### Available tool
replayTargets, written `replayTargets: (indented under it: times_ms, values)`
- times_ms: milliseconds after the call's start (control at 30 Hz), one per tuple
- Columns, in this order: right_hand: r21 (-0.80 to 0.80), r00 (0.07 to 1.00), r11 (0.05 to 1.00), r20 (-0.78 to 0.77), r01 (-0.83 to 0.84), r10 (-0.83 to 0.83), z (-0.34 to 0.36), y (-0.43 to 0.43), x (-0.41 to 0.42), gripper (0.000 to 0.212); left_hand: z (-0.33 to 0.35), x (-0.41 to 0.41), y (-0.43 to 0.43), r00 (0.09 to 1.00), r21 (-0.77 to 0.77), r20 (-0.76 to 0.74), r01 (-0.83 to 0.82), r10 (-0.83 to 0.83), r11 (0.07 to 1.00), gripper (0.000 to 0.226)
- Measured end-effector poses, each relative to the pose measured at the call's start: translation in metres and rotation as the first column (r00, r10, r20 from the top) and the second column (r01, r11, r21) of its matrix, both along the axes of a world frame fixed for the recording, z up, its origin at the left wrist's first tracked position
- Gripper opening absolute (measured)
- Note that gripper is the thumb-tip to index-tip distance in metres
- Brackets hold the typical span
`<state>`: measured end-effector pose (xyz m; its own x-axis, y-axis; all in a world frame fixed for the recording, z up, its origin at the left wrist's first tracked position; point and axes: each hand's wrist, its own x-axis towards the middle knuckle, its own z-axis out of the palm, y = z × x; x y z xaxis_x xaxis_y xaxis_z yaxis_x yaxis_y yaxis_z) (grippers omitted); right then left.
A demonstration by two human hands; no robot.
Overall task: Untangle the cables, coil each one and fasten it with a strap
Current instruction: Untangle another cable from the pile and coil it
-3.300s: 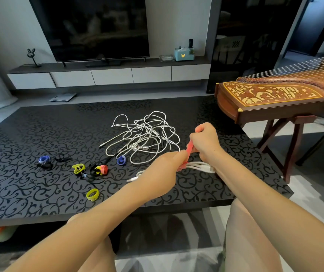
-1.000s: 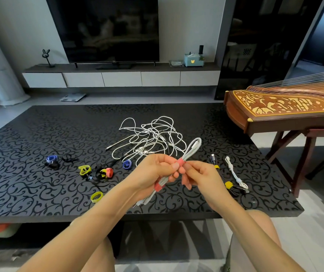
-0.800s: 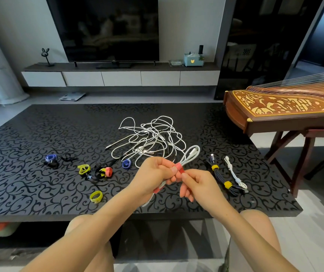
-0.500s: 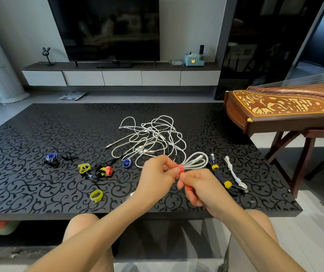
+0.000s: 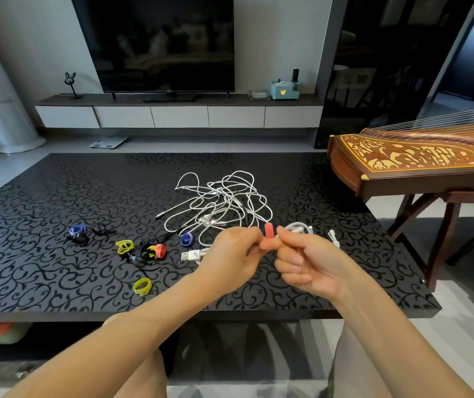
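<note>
1. Left hand (image 5: 231, 259): fingers pinched closed on the coiled white cable (image 5: 297, 226) and the pink strap (image 5: 268, 231), held above the near-centre of the black patterned table (image 5: 43, 268).
2. Right hand (image 5: 309, 264): fingers curled, thumb and forefinger pinching the same pink strap from the right side.
3. Coiled white cable: a loop protrudes beyond the right hand; a USB plug (image 5: 191, 255) emerges left of the left hand.
4. Tangled white cables (image 5: 221, 205): lying on the table, just beyond both hands.
5. Loose straps: blue strap (image 5: 77, 230) far left; yellow-green strap (image 5: 124, 246); pink-and-yellow strap (image 5: 157, 250); second blue strap (image 5: 186, 239); yellow strap (image 5: 142, 286) nearest the table's near edge.
6. Stringed instrument (image 5: 408, 165): on a stand, right of the table.
</note>
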<state>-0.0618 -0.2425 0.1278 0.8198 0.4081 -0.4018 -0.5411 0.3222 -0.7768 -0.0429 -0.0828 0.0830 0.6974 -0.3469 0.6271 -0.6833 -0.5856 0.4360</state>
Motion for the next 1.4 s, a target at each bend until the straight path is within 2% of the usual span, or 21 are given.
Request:
replayTargets:
  times_ms: [67,133,200,267,333,400,467,533,567,667,833,900,967,1067,1133,1233,1300,1400]
  values:
    - [0.004,0.997,0.998,0.048,0.058,-0.058,-0.001,-0.008,-0.002,0.047,0.003,-0.004,-0.002,0.978,-0.117,-0.208,-0.016,-0.009,0.993,0.015]
    - [0.053,0.972,0.975,0.083,0.215,-0.219,-0.007,-0.018,-0.003,0.044,0.011,-0.006,-0.004,0.863,-0.31,-0.489,-0.034,-0.128,0.95,0.014]
    - [0.105,0.901,0.905,0.105,0.411,-0.421,-0.018,-0.026,-0.003,0.039,0.021,-0.007,-0.005,0.743,-0.454,-0.618,-0.072,-0.256,0.888,0.015]
    - [0.09,0.83,0.848,0.178,0.522,-0.529,-0.033,-0.026,-0.001,0.033,0.029,-0.008,-0.004,0.636,-0.531,-0.69,-0.119,-0.347,0.839,0.017]
    - [-0.03,0.823,0.875,0.357,0.483,-0.442,-0.041,-0.018,0.0,0.021,0.036,-0.009,-0.005,0.5,-0.593,-0.732,-0.134,-0.463,0.794,0.02]
    - [-0.094,0.827,0.94,0.509,0.327,-0.237,-0.043,-0.006,0.0,0.027,0.041,-0.012,-0.006,0.383,-0.647,-0.727,-0.108,-0.569,0.754,0.022]
    - [-0.118,0.797,0.965,0.592,0.234,-0.121,-0.041,0.002,0.001,0.032,0.041,-0.012,-0.006,0.347,-0.667,-0.715,-0.078,-0.608,0.741,0.022]
    - [-0.131,0.746,0.956,0.656,0.264,-0.116,-0.04,0.006,0.002,0.017,0.042,-0.013,-0.003,0.342,-0.69,-0.694,-0.064,-0.634,0.721,0.022]
    - [-0.139,0.711,0.941,0.69,0.31,-0.132,-0.04,0.007,0.002,0.012,0.042,-0.012,-0.002,0.351,-0.706,-0.679,-0.074,-0.645,0.704,0.02]
    - [-0.204,0.607,0.862,0.782,0.464,-0.142,-0.049,0.005,0.002,0.013,0.044,-0.009,0.001,0.422,-0.754,-0.639,-0.175,-0.643,0.633,0.027]
    - [-0.253,0.505,0.787,0.859,0.563,-0.085,-0.053,0.011,-0.005,0.018,0.034,-0.005,-0.001,0.532,-0.798,-0.585,-0.242,-0.613,0.551,0.04]
    - [-0.261,0.486,0.755,0.87,0.602,-0.087,-0.051,0.014,-0.005,0.016,0.028,-0.006,-0.004,0.619,-0.772,-0.583,-0.218,-0.527,0.597,0.042]
    - [-0.274,0.503,0.746,0.859,0.607,-0.094,-0.05,0.016,-0.005,0.021,0.025,-0.007,-0.006,0.723,-0.706,-0.563,-0.169,-0.401,0.687,0.044]
    - [-0.293,0.585,0.764,0.8,0.575,-0.133,-0.05,0.02,-0.008,0.03,0.021,-0.002,-0.007,0.847,-0.566,-0.495,-0.143,-0.196,0.812,0.044]
    - [-0.25,0.648,0.802,0.733,0.542,-0.209,-0.048,0.025,-0.01,0.033,0.017,0.0,-0.007,0.904,-0.442,-0.419,-0.117,-0.089,0.889,0.045]
    - [-0.152,0.719,0.828,0.595,0.539,-0.359,-0.048,0.028,-0.007,0.044,0.007,0.0,-0.011,0.976,-0.242,-0.218,-0.056,0.002,0.969,0.048]
    - [-0.117,0.737,0.823,0.528,0.556,-0.422,-0.048,0.029,-0.004,0.037,0.003,-0.001,-0.011,0.994,-0.089,-0.111,-0.005,-0.005,0.996,0.051]
    - [-0.169,0.7,0.766,0.559,0.62,-0.444,-0.057,0.027,0.003,0.037,-0.005,0.001,-0.009,0.987,0.082,-0.153,0.058,-0.045,0.995,0.036]
